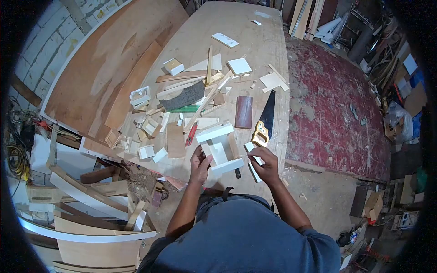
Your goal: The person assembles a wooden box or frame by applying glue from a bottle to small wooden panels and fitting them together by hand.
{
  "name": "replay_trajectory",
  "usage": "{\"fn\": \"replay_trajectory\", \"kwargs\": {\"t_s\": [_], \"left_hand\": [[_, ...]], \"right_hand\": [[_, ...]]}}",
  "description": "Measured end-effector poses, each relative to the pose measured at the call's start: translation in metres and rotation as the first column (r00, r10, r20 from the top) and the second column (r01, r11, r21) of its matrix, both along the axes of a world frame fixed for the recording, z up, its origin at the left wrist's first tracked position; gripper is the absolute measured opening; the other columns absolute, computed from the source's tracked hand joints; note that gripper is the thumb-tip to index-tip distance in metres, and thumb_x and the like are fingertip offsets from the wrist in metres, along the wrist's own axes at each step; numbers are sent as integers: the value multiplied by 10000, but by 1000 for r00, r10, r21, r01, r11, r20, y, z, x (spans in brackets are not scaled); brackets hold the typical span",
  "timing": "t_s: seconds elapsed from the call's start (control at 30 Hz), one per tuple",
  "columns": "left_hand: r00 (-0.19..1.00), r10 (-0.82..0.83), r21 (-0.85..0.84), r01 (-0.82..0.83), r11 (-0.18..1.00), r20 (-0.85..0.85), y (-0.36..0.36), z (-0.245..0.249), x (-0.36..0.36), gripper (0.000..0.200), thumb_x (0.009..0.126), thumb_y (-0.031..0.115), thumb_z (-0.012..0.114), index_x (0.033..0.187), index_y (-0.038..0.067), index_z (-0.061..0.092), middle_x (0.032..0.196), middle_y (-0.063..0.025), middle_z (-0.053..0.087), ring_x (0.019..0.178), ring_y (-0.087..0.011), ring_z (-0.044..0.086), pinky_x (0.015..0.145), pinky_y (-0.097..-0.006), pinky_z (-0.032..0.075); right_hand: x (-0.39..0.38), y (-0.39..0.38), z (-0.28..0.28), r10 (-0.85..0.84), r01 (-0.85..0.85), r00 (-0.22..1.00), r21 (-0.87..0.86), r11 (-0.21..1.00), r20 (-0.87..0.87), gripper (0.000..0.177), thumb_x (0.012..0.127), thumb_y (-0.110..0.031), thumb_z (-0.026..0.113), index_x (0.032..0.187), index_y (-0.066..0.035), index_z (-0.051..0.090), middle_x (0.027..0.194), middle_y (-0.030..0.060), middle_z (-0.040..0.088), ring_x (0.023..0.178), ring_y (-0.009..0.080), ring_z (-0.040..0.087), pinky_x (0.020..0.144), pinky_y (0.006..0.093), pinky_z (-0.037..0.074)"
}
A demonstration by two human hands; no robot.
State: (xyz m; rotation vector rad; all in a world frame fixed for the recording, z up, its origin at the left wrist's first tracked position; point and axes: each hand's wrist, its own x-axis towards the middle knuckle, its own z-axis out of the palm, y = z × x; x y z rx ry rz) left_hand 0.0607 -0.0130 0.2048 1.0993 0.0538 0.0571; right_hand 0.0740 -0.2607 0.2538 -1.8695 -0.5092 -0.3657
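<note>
A small open box of white-faced boards (pixel 227 166) is held over the near edge of the workbench. My left hand (pixel 199 167) grips its left side, thumb and fingers closed on the board. Just off the box's right side is my right hand (pixel 266 164), its fingertips pinched together; whatever is between them is too small to name. White strips (pixel 256 175) lie beneath that hand. A dark tool handle (pixel 237 173) pokes out below the box. Beyond the right hand lies a handsaw (pixel 261 133) with a yellowish handle, and a red-handled tool (pixel 191 134) rests left of the box.
A reddish-brown block (pixel 244 112) lies beside the saw. Wood offcuts, small white box pieces (pixel 174 67) and a dark grey rough sheet (pixel 184 96) clutter the workbench (pixel 182 41). Curved boards (pixel 86 195) are stacked on the left; red floor (pixel 332 104) stretches along the right.
</note>
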Motion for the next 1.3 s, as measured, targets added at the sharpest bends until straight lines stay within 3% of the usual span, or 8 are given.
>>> {"fn": "replay_trajectory", "kwargs": {"t_s": [0.1, 0.33, 0.53, 0.77, 0.83, 0.93, 1.0, 1.3], "left_hand": [[997, 10, -38, -8, 999, 70, -2, 23, -2, 496, 856, 55, 639, 1324, -3, 484, 1217, -85, 610, 1100, -164, 600, 984, -325, 462], [999, 22, -103, -19, 995, 29, -5, 30, -4, 492, 854, 77, 655, 1312, -7, 499, 1225, -81, 606, 1115, -170, 588, 1020, -337, 428], [999, 32, -51, -32, 998, 10, -4, 25, 0, 562, 831, 138, 640, 1355, 16, 476, 1233, -100, 606, 1113, -197, 597, 996, -367, 466], [999, -20, -163, 24, 986, 26, -4, 31, 5, 537, 844, 173, 643, 1334, 4, 504, 1234, -102, 614, 1119, -203, 602, 991, -368, 469], [999, -30, -171, 35, 985, 29, -2, 30, 7, 521, 836, 148, 611, 1333, 22, 513, 1237, -108, 606, 1123, -223, 601, 984, -388, 484], [997, -66, -107, 69, 992, 25, 0, 32, 9, 545, 831, 157, 613, 1343, 11, 496, 1240, -104, 603, 1116, -216, 602, 984, -385, 483], [996, -84, -112, 86, 990, 19, -2, 38, 9, 549, 850, 186, 674, 1328, -18, 498, 1230, -105, 622, 1111, -183, 603, 988, -344, 461], [992, -129, -34, 129, 991, -8, -9, 69, 8, 486, 877, 165, 650, 1294, -35, 499, 1204, -98, 611, 1109, -161, 579, 1006, -325, 428]], "right_hand": [[-7, 5, 7, -24, 24, 994, 7, 1000, 103, 269, 737, 123, 697, 959, -28, 682, 919, 111, 670, 845, 242, 668, 734, 317, 529], [-11, 3, 15, -30, 60, 963, -105, 993, 269, 294, 720, 91, 715, 968, -63, 682, 916, 89, 655, 834, 250, 654, 712, 349, 531], [-9, -6, 23, -31, 72, 966, -154, 985, 256, 312, 717, 85, 717, 973, -91, 690, 909, 79, 653, 839, 244, 652, 725, 355, 532], [-8, -15, 30, -78, 98, 980, -101, 990, 183, 256, 721, 108, 699, 913, -61, 707, 893, 89, 667, 838, 220, 652, 731, 320, 512], [-8, -17, 32, -90, 90, 996, 39, 995, 4, 234, 730, 114, 679, 901, -44, 704, 885, 93, 667, 837, 201, 647, 730, 307, 509], [-6, -14, 35, -109, 110, 994, 141, 984, -20, 212, 736, 109, 673, 896, -28, 698, 873, 99, 663, 838, 190, 643, 734, 297, 507], [-10, -11, 48, -106, 105, 994, 90, 990, 4, 218, 735, 111, 676, 902, -27, 699, 876, 100, 660, 846, 192, 643, 738, 299, 510], [-8, -8, 68, 39, -33, 989, -46, 998, 141, 306, 719, 120, 700, 972, -53, 700, 898, 87, 659, 851, 234, 661, 748, 327, 536]]}}
